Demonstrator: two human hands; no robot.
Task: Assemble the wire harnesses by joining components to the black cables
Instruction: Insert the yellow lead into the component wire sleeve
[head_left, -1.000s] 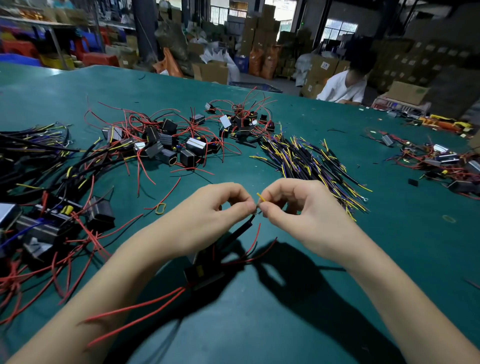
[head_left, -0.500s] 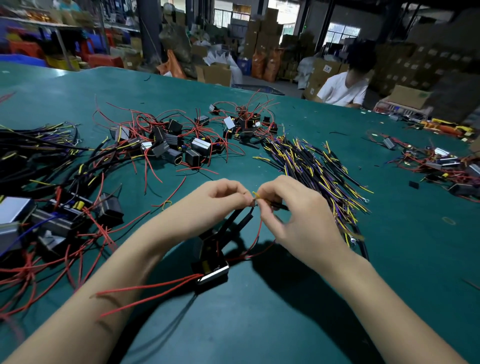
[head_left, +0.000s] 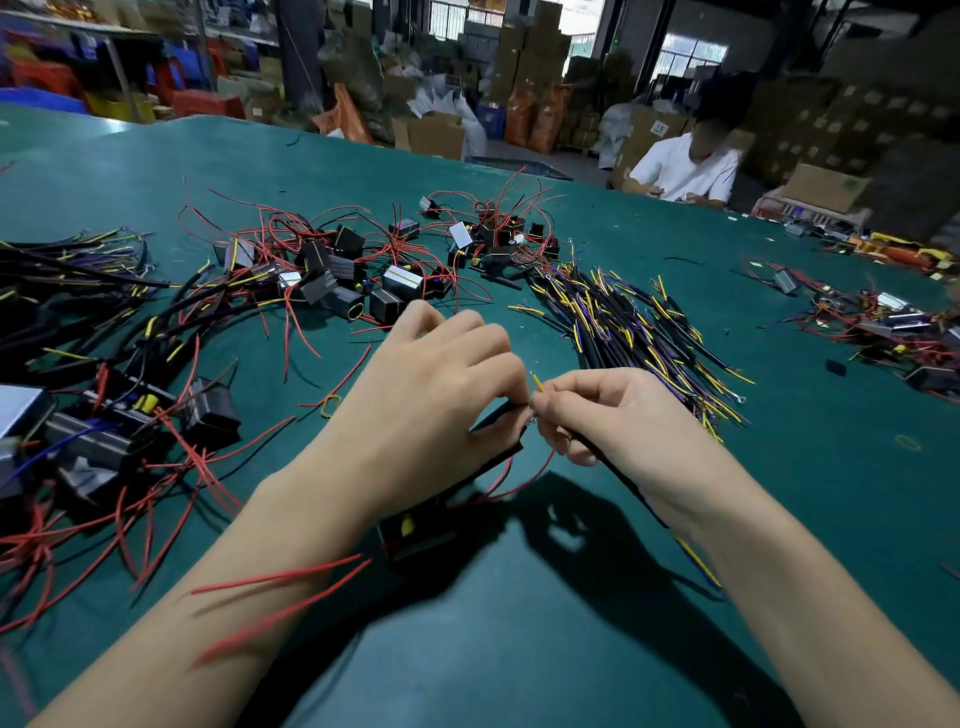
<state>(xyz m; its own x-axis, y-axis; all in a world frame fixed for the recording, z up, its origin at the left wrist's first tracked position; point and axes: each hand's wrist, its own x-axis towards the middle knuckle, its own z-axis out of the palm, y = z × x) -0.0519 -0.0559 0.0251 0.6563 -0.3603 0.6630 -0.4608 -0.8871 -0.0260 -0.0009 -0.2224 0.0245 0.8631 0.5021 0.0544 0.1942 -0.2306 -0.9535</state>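
My left hand (head_left: 436, 410) pinches the black lead of a small black box component (head_left: 421, 535) that hangs under the wrist, trailing red wires (head_left: 280, 577). My right hand (head_left: 608, 421) pinches a black cable (head_left: 623, 480) with a yellow wire tip (head_left: 537, 383) sticking up between the two hands. The fingertips of both hands meet at the joint, which is mostly hidden. The cable runs back under my right forearm, its yellow end (head_left: 698, 558) showing below.
A loose pile of black, yellow and purple cables (head_left: 634, 327) lies beyond my right hand. Box components with red wires (head_left: 358, 280) lie beyond my left hand. Joined harnesses (head_left: 88, 374) fill the left side. Another person (head_left: 685, 169) sits at the green table's (head_left: 519, 649) far edge.
My left hand has turned palm down and risen over the component's lead. The component has swung in under my left wrist. Both hands stay together at the joint.
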